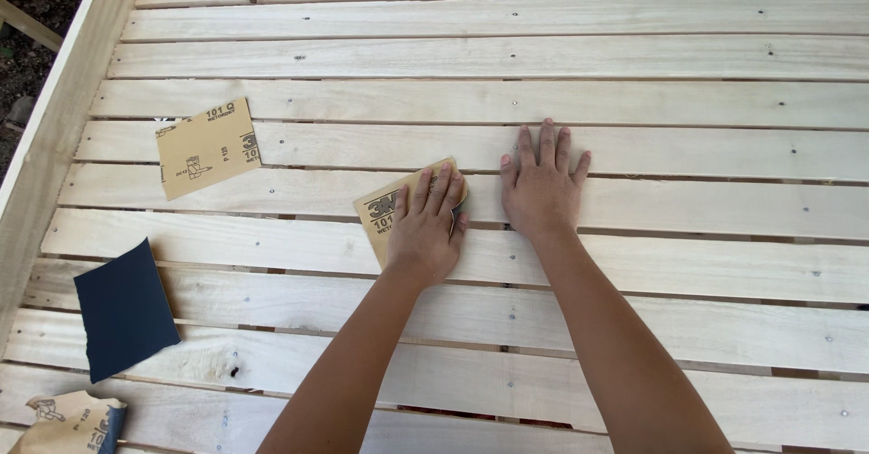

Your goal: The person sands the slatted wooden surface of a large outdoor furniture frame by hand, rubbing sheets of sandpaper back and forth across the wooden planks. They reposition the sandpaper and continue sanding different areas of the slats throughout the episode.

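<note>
- I am looking down at a slatted surface (634,56) of pale, raw wooden boards, with narrow gaps between the slats and small nail heads dotting them.
- My left hand (427,228) is lying palm-down on a tan sheet of sandpaper (380,214), paper backing up, its fingers (433,190) together and flat, pressing on the sheet rather than gripping it.
- The sheet is sticking out from under that hand at the left and top edges, with a curled corner near the fingertips.
- My right hand (540,187) is resting just beside it, fingers spread wide and flat on bare wood, holding nothing.
- A second tan sandpaper piece (206,148) is lying well apart to the left.
- A dark blue, grit-up sheet (125,309) is lying lower left, with a crumpled tan scrap (68,422) near the bottom corner.
</note>
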